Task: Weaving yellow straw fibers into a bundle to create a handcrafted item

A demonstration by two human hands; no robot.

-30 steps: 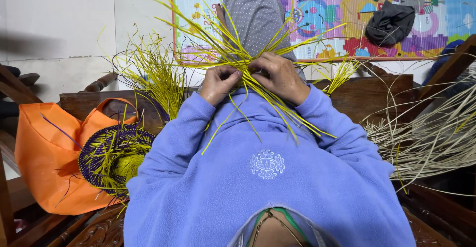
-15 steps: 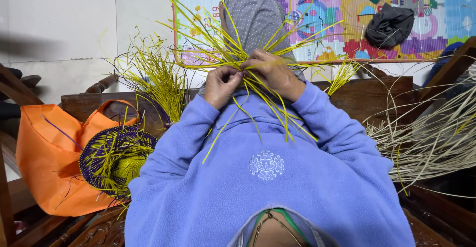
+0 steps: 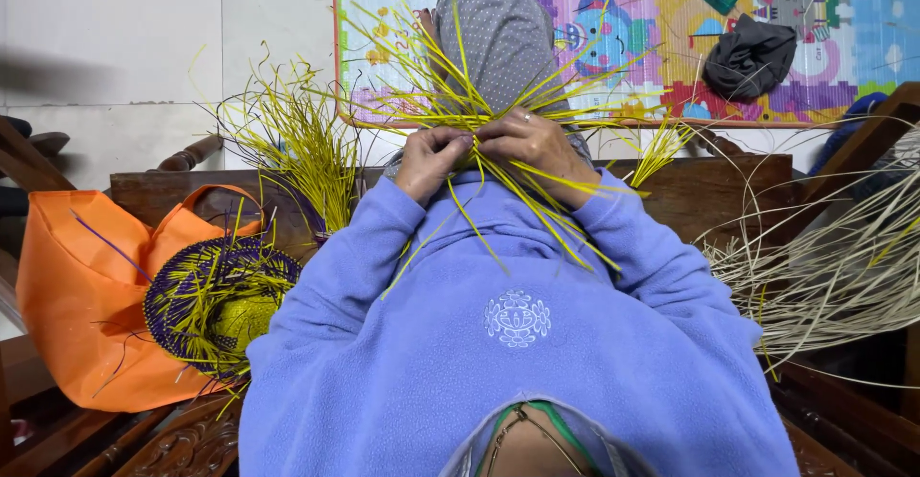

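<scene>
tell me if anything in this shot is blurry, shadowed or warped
Head view: even, soft light, no glare; both hands, left hand and right hand, and the yellow-green strips are sharp; a soft shadow smears the white wall at left; the wide lens bends the wooden bench edges.

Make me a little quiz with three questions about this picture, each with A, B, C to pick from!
1. Where is the orange bag?
A. on the person's left
B. on the person's right
C. on the play mat

2. What colour are the strips in the hands?
A. red
B. yellow-green
C. white

3. What are the left hand and right hand doing?
A. resting flat
B. gripping the strips together
C. holding scissors

Answers: 1 A, it lies at the left edge beside the purple sleeve. 2 B, the strips fan out yellow-green. 3 B, both hands close around the strips where they cross.
</scene>
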